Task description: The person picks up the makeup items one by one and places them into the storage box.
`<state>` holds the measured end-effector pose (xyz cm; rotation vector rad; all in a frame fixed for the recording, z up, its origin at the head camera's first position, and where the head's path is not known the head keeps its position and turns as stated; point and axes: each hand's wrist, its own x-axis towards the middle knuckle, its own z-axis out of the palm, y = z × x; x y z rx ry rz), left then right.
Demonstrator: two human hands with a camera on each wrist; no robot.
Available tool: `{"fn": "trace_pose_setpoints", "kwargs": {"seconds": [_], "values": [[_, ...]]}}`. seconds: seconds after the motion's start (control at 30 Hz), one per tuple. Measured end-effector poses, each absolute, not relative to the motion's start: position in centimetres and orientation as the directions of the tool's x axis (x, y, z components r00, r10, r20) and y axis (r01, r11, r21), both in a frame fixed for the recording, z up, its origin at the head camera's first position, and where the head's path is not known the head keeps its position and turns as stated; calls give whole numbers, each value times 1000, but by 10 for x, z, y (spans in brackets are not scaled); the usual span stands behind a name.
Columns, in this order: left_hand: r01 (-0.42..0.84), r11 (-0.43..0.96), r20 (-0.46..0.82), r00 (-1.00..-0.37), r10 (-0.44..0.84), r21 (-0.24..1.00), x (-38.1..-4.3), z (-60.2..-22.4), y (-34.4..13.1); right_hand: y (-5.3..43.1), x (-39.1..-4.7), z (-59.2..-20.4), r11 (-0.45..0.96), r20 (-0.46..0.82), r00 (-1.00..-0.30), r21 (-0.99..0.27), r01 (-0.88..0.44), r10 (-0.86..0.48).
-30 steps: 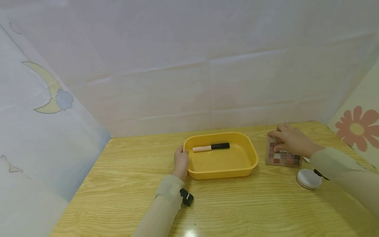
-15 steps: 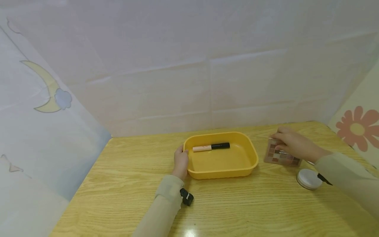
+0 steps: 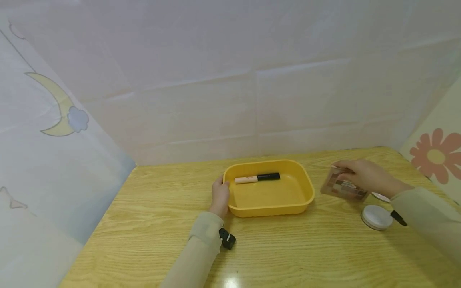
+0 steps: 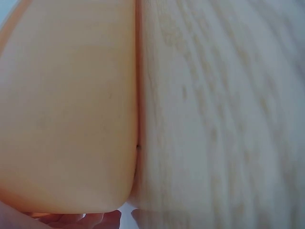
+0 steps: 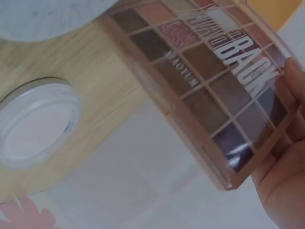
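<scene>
I watch the right hand [image 3: 365,175] pinch a makeup palette [image 3: 343,189] by its upper edge, thumb on the lidded face. The palette is a flat rectangle, tilted, to the right of the yellow tray and near it; I can't tell whether its lower edge touches the table. From the right wrist I see a brownish-pink frame and a clear, shiny lid over a grid of square colours: browns, dusty pinks, a dark plum, one glittery pink. White lettering crosses the lid, the word "BACK" biggest.

Just below the palette, a round white tub [image 3: 376,217] sits on the table [image 3: 162,200]; a second pale disc [image 3: 380,197] shows partly beside the sleeve [image 3: 425,212].

The left hand [image 3: 220,197] grips the left wall of the yellow tray [image 3: 270,211], thumb at the rim. Inside, towards the far side, lies a tube [image 3: 257,178], half peach, half black.
</scene>
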<state>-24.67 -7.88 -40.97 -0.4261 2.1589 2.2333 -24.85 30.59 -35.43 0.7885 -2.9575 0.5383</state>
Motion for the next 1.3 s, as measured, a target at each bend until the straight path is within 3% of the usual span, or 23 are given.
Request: {"fn": "trace_pose_setpoints", "kwargs": {"seconds": [0.47, 0.87, 1.3], "values": [[-185, -44, -190, -966, -176, 982, -245, -409, -80, 313, -242, -349, 799, 205, -925, -467, -380, -319], [-195, -24, -196, -964, -178, 980, -244, -408, -80, 315, -237, -343, 773, 182, -974, -595, -220, -137], [-191, -19, -191, -966, -175, 981, -243, -409, -81, 313, -230, -337, 741, 233, -969, -636, -217, -83]]}}
